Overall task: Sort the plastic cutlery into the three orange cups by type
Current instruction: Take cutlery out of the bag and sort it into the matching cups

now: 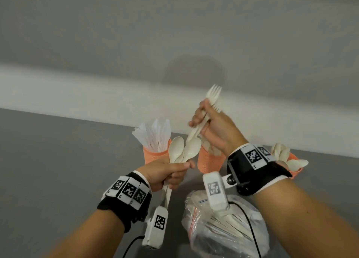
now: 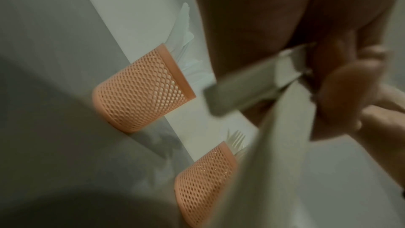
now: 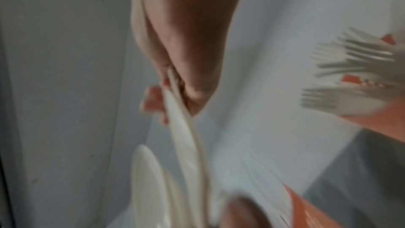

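Note:
Three orange mesh cups stand along the wall. The left cup [image 1: 155, 153] holds clear knives [image 1: 155, 135], the middle cup [image 1: 208, 160] holds forks, and the right cup [image 1: 294, 167] holds spoons. My left hand [image 1: 171, 175] grips a bunch of white spoons [image 1: 183, 150], bowls up, in front of the left and middle cups. My right hand [image 1: 207, 121] holds white forks [image 1: 212, 95] raised above the middle cup, tines up. In the left wrist view the knife cup [image 2: 142, 89] and fork cup [image 2: 203, 179] show beyond blurred spoon handles [image 2: 263, 162]. The right wrist view is blurred: fingers [image 3: 186, 68] pinch fork handles [image 3: 186, 136].
A clear plastic bag [image 1: 227, 224] of more white cutlery lies on the grey table [image 1: 68, 160] in front of me, under my right forearm. A pale wall [image 1: 116, 44] rises directly behind the cups. Wrist camera cables trail near the bag.

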A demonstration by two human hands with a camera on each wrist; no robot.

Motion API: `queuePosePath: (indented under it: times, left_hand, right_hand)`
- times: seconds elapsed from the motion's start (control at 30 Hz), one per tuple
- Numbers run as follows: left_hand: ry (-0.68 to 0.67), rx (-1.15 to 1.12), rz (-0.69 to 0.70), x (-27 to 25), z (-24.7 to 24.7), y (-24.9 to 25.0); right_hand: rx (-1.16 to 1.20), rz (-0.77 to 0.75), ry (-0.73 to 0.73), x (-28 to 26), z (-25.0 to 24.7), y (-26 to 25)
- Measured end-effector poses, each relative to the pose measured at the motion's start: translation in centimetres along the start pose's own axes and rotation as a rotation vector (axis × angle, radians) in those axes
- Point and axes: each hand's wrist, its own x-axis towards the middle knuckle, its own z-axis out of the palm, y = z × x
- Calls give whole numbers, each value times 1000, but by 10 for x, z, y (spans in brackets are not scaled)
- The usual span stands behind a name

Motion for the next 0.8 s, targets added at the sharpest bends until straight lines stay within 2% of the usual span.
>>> queuePosePath:
  times: [0.03,0.1,0.2,0.3,0.43,0.57,0.7,0.8]
  left_hand:
    - [29,8,-10,0,-1,-1]
    - [95,26,-6,3,-3,-1]
    - [195,16,33,9,-1,1]
    - [253,-54,82,15,3,5]
    - [286,-151,88,20,3,6]
    - [244,-198,80,19,-2,7]
    - [235,-179,84,21,2,9]
    - [261,-138,111,24,10,12]
  right_hand:
    - [11,-100,77,4,-3,-10]
    - [-112,-261,192,7,-15,-25]
    - [-541,-412,301,4,-39,-26]
    - [-788,-409,387,1,-64,-4]
    - [-836,-313,439,6,-93,21]
    - [-912,-267,434,10,-106,33]
    - [-1231,-327,406,14,-102,31]
    - [-1265,-408,403,12,-96,24]
